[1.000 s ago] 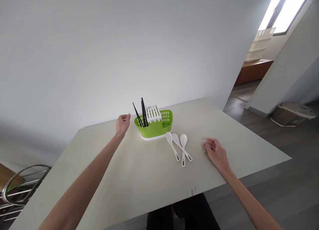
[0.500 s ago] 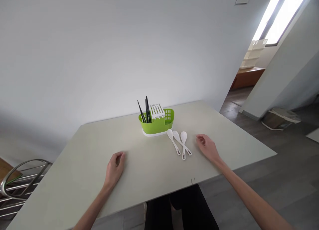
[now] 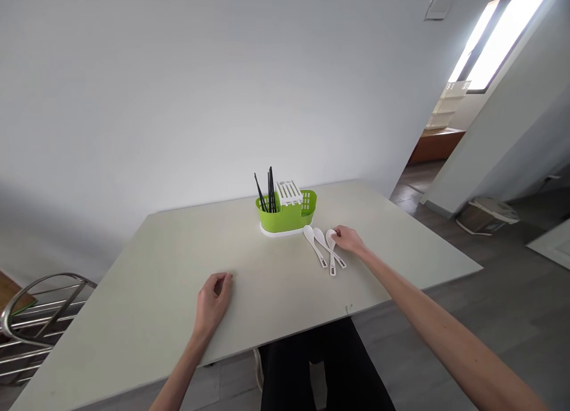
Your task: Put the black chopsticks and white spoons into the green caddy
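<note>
Three white spoons lie on the table in front of the basket: a left one (image 3: 316,247), a middle one (image 3: 326,244) and a right one (image 3: 332,258), the last two crossing at their handles. My right hand (image 3: 350,239) is at the bowl of the right spoon, its fingertips closed on the bowl's edge and hiding part of it. My left hand (image 3: 214,298) rests on the table to the left, its fingers curled towards the thumb with nothing visible in them. Behind the spoons stands a green utensil basket (image 3: 282,220) with black chopsticks (image 3: 271,191) upright in its left compartment.
A white slotted rack (image 3: 289,192) sits over the middle of the basket. The pale table (image 3: 178,244) meets the wall (image 3: 200,102) at the back. A metal chair frame (image 3: 44,310) is at the left, and a bin (image 3: 485,215) stands on the floor at the right.
My right hand has moved left and away from me, from beside the spoons onto the bowl of the right one. My left hand stays resting on the table. The view has shifted slightly.
</note>
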{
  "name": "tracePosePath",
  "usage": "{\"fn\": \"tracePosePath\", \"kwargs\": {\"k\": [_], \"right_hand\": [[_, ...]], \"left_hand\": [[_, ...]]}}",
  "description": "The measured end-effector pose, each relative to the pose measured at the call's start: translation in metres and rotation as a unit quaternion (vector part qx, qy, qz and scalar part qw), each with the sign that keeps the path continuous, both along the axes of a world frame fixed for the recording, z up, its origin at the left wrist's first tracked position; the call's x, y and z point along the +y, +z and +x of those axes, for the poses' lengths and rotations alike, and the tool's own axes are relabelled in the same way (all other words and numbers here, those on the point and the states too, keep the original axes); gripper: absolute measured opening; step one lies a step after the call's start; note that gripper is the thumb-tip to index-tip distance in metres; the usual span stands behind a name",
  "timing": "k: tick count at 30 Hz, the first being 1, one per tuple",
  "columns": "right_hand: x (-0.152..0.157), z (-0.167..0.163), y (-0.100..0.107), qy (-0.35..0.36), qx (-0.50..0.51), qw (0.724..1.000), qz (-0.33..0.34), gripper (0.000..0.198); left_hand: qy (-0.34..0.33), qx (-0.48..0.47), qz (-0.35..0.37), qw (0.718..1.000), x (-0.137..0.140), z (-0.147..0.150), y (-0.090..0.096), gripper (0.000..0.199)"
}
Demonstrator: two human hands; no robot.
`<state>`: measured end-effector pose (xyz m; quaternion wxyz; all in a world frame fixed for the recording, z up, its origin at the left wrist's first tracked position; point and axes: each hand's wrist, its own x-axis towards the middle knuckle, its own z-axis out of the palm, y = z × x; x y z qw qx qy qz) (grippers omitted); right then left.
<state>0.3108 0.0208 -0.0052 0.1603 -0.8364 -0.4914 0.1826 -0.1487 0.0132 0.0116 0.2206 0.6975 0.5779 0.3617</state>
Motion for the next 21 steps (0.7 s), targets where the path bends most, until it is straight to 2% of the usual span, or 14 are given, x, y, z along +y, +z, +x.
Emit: {"fn": "tracePosePath", "kwargs": {"k": [12, 21], "right_hand": [[-0.015, 0.006, 0.018, 0.000, -0.028, 0.999, -0.033, 0.026], [-0.022, 0.013, 0.029, 0.035, -0.058, 0.991, -0.119, 0.017]], "left_hand": [[-0.014, 0.017, 0.007, 1.000, 0.002, -0.001, -0.005, 0.042], [-0.007, 0.026, 0.001, 1.000, 0.003, 0.002, -0.007, 0.041]]}}
